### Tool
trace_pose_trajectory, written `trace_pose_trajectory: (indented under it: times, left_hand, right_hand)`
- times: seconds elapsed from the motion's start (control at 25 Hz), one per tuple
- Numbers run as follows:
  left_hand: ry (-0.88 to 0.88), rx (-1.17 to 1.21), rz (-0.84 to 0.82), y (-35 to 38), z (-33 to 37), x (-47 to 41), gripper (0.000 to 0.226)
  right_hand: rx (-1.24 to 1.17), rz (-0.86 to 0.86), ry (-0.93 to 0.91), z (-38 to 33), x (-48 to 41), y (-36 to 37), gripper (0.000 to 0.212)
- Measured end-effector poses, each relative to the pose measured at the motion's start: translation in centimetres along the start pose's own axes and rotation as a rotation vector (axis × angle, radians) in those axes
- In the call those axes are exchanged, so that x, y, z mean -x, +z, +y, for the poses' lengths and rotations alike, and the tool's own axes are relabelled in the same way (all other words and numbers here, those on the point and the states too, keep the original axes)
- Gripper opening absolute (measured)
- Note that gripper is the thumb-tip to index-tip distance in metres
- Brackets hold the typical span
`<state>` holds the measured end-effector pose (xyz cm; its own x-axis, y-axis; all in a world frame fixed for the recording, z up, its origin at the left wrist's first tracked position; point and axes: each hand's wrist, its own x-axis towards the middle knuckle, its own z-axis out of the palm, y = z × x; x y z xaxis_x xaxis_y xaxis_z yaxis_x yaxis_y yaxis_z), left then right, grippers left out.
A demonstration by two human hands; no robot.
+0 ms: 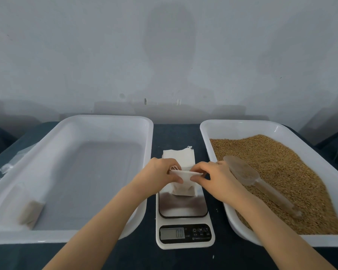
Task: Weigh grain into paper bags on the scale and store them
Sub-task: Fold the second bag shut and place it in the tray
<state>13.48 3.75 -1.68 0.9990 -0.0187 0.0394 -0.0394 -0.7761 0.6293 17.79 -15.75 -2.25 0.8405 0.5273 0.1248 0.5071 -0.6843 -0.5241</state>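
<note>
Two trays on my feed. The left tray (109,118) has one filled bag (30,212) in its near corner. At the one scale (183,209) in the middle, left hand (162,172) and right hand (217,176) both pinch one empty bag (183,184) by its mouth over the plate, with spare bags (179,155) stacked behind. The right tray (232,123) holds grain (291,172) and one scoop (242,170).

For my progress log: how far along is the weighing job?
Done: one seemingly filled bag lies in the left tray. In hand: the left hand and right hand pinch an empty bag open over the scale, which reads zero. Left: the scoop lies untouched on the grain; spare bags wait behind the scale.
</note>
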Motion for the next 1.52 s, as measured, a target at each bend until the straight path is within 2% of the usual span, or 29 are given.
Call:
trace_pose_trajectory:
  times: [1.52]
  left_hand:
    - [0.008, -0.041, -0.010, 0.31, -0.03, 0.04, 0.025]
  right_hand:
    - [-0.036, 0.026, -0.033, 0.08, 0.12, -0.14, 0.013]
